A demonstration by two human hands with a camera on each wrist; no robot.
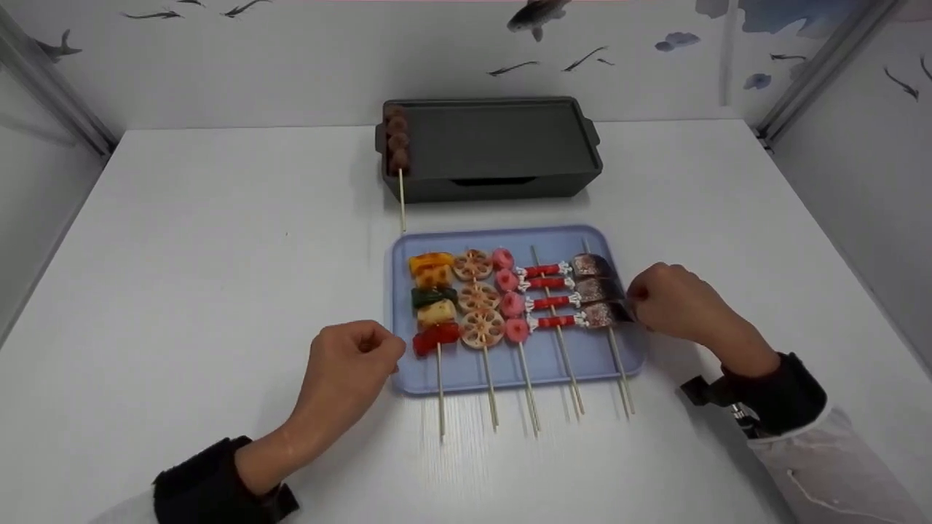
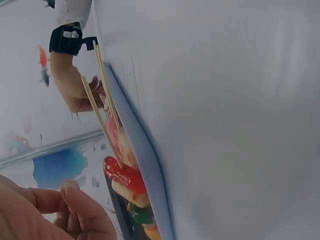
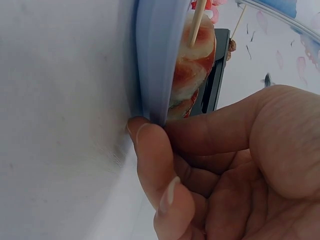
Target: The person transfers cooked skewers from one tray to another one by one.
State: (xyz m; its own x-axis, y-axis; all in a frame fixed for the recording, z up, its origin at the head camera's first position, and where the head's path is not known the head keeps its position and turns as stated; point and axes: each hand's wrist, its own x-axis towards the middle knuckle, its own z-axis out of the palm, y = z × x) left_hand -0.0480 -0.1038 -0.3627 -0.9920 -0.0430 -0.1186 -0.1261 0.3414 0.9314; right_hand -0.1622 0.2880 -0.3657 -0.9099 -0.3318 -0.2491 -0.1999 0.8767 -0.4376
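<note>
On the white table lies a blue tray (image 1: 466,383) that holds several food skewers side by side. They are a pepper skewer (image 1: 437,312), a lotus root skewer (image 1: 478,298), a pink-ring skewer (image 1: 512,303), a skewer of red pieces with white ends (image 1: 551,301) and one of dark-skinned chunks (image 1: 598,290). My right hand (image 1: 673,302) pinches the tray's right rim, with fingertips (image 3: 150,140) at its edge. Beside the left rim, my left hand (image 1: 353,364) has loosely curled fingers and holds nothing; the left wrist view shows a gap between it and the tray.
Behind the tray stands a black grill (image 1: 502,142) against the wall. A meatball skewer (image 1: 397,142) lies along its left side, its stick reaching over the front edge toward the tray. Skewer sticks (image 1: 531,407) jut past the tray's near rim. Walls enclose the table.
</note>
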